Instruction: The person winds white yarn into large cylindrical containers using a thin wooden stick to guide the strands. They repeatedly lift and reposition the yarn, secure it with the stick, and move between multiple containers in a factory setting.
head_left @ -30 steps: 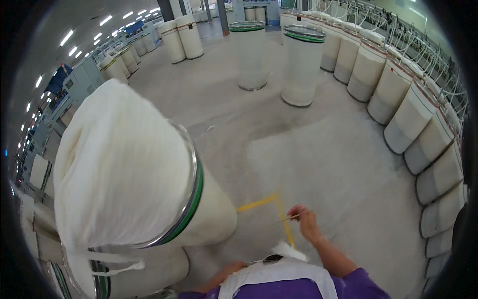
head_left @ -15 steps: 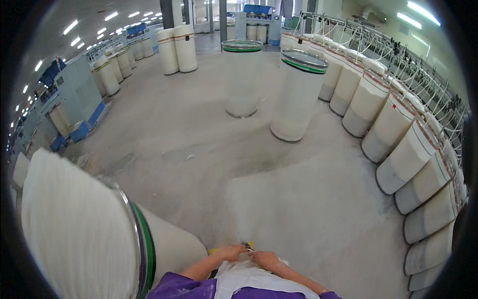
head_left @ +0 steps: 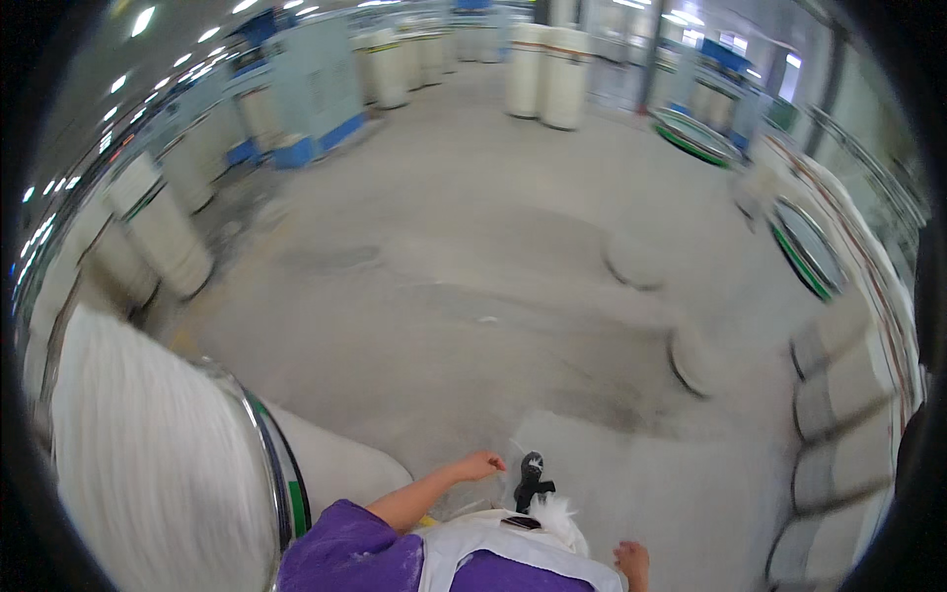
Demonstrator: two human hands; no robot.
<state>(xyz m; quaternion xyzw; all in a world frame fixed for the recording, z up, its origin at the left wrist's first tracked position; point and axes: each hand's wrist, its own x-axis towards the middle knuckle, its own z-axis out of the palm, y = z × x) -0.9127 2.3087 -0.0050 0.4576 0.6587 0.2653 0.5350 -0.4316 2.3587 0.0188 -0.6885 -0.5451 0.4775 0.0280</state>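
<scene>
Two hands show low in view: the left hand point(head_left: 480, 465) is loosely curled with nothing visibly in it, just beside a small black tool point(head_left: 531, 481); the right hand point(head_left: 631, 562) is too cut off to tell. The big fibre-filled can point(head_left: 158, 464) leans at left. Steadying it first seems wise.
</scene>
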